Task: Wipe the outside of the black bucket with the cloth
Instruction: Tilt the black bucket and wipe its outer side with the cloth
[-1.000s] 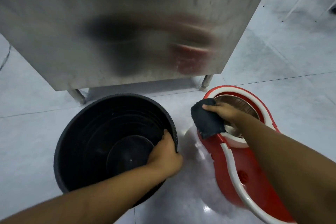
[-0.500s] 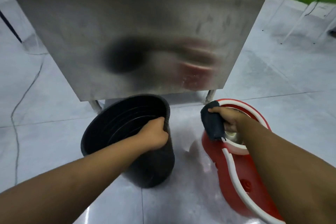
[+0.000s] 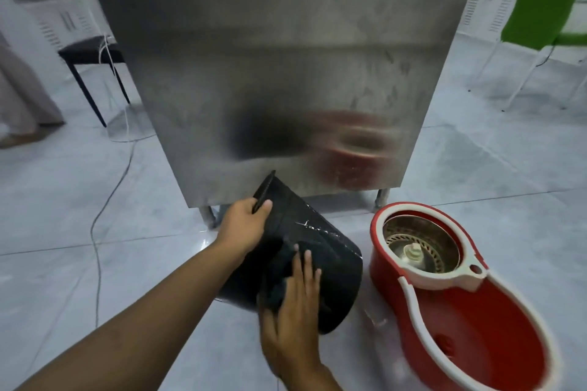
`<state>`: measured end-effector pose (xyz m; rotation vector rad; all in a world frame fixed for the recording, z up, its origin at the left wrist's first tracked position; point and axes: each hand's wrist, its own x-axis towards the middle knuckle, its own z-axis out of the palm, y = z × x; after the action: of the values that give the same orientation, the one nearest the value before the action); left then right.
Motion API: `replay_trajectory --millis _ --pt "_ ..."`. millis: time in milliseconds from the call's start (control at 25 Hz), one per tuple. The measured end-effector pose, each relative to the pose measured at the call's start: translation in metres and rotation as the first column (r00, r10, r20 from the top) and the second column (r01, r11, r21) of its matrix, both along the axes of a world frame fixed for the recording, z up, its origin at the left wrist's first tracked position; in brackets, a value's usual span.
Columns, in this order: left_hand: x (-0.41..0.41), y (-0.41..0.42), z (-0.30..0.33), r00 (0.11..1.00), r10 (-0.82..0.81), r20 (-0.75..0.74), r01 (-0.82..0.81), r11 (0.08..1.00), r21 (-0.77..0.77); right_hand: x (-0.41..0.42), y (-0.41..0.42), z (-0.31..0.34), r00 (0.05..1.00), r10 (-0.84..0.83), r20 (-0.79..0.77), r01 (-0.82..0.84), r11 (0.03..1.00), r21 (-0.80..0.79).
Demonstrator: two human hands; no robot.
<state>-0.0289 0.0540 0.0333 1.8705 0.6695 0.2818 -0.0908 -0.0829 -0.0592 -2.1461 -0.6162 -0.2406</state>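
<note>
The black bucket (image 3: 320, 238) lies tipped on its side on the floor, its mouth turned to the left and away from me, its outer wall and base facing me. My left hand (image 3: 243, 225) grips its rim. A dark cloth (image 3: 279, 270) is pressed flat against the bucket's outer wall under my right hand (image 3: 293, 311), whose fingers are spread over it.
A red and white spin mop bucket (image 3: 457, 305) stands just right of the black bucket. A tall steel cabinet (image 3: 286, 73) on short legs rises right behind. A cable (image 3: 104, 200) runs over the tiled floor at left, near a black stool (image 3: 90, 54). A person's leg (image 3: 22, 89) shows far left.
My left hand tipped the upright bucket onto its side. My right hand brought the cloth over from the red mop bucket and laid it on the black bucket's outer wall.
</note>
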Motion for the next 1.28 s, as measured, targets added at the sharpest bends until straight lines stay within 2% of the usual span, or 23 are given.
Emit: replay_trajectory --millis 80,160,240,320,360,400,480,600,720,760,840,880,960,1000,1080,1160,1200,1280 --pt "-0.013 -0.004 0.012 1.000 -0.026 0.015 0.026 1.000 0.005 0.002 0.014 0.025 0.993 0.059 0.098 -0.051 0.995 -0.085" --pt "-0.027 -0.009 0.025 0.998 -0.059 0.015 0.058 0.998 0.023 0.030 0.016 0.051 0.993 0.057 0.099 -0.053 0.998 -0.046" --pt "-0.038 -0.014 0.034 0.995 -0.088 0.043 0.086 0.995 0.047 0.072 0.001 0.064 0.994 -0.014 -0.107 0.017 1.000 0.022" --pt "-0.047 -0.016 0.040 0.993 -0.096 0.076 0.091 0.994 0.064 0.099 -0.030 0.051 0.917 -0.099 -0.385 0.149 0.984 0.101" --pt "-0.048 -0.014 0.040 0.992 -0.080 0.095 0.074 0.995 0.065 0.100 -0.046 0.038 0.875 -0.151 -0.460 0.229 0.966 0.119" --pt "-0.049 -0.011 0.041 0.991 -0.056 0.123 0.048 0.996 0.070 0.092 -0.055 0.024 0.863 -0.205 -0.461 0.294 0.947 0.130" --pt "-0.046 -0.008 0.038 0.989 -0.007 0.149 -0.003 0.998 0.065 0.057 -0.053 0.003 0.911 -0.269 -0.311 0.332 0.927 0.172" --pt "-0.041 -0.014 0.033 0.987 -0.024 0.156 0.015 0.998 0.064 0.012 -0.025 0.012 0.988 -0.154 -0.024 0.156 0.983 0.093" --pt "-0.041 -0.021 0.032 0.982 -0.118 0.148 0.101 0.988 0.115 0.022 -0.004 0.052 0.995 0.003 0.100 -0.005 1.000 0.023" --pt "-0.041 -0.021 0.031 0.978 -0.134 0.158 0.118 0.988 0.104 0.038 -0.005 0.061 0.998 0.020 0.067 -0.023 0.998 0.051" --pt "-0.044 -0.018 0.034 0.974 -0.133 0.185 0.119 0.989 0.087 0.078 -0.017 0.064 0.990 0.044 -0.133 -0.022 0.986 0.167" --pt "-0.046 -0.015 0.035 0.974 -0.115 0.198 0.096 0.990 0.101 0.094 -0.029 0.058 0.972 0.023 -0.235 0.032 0.974 0.225" --pt "-0.047 -0.012 0.038 0.973 -0.047 0.227 0.022 0.993 0.112 0.100 -0.049 0.039 0.914 -0.118 -0.389 0.239 0.929 0.281" --pt "-0.047 -0.011 0.038 0.973 -0.009 0.232 -0.015 0.994 0.105 0.089 -0.051 0.030 0.904 -0.177 -0.390 0.297 0.916 0.271" --pt "-0.044 -0.011 0.039 0.973 0.028 0.229 -0.046 0.996 0.074 0.044 -0.038 0.020 0.946 -0.189 -0.263 0.251 0.941 0.227" --pt "-0.042 -0.016 0.037 0.978 -0.031 0.205 0.013 0.996 0.091 0.011 -0.018 0.030 0.992 -0.049 -0.119 0.066 0.988 0.137" --pt "-0.044 -0.019 0.036 0.978 -0.080 0.193 0.058 0.991 0.118 0.012 -0.010 0.039 0.995 0.011 -0.102 0.002 0.993 0.120" --pt "-0.047 -0.023 0.035 0.971 -0.157 0.182 0.129 0.979 0.155 0.041 -0.009 0.054 0.993 0.008 -0.120 0.012 0.986 0.166"
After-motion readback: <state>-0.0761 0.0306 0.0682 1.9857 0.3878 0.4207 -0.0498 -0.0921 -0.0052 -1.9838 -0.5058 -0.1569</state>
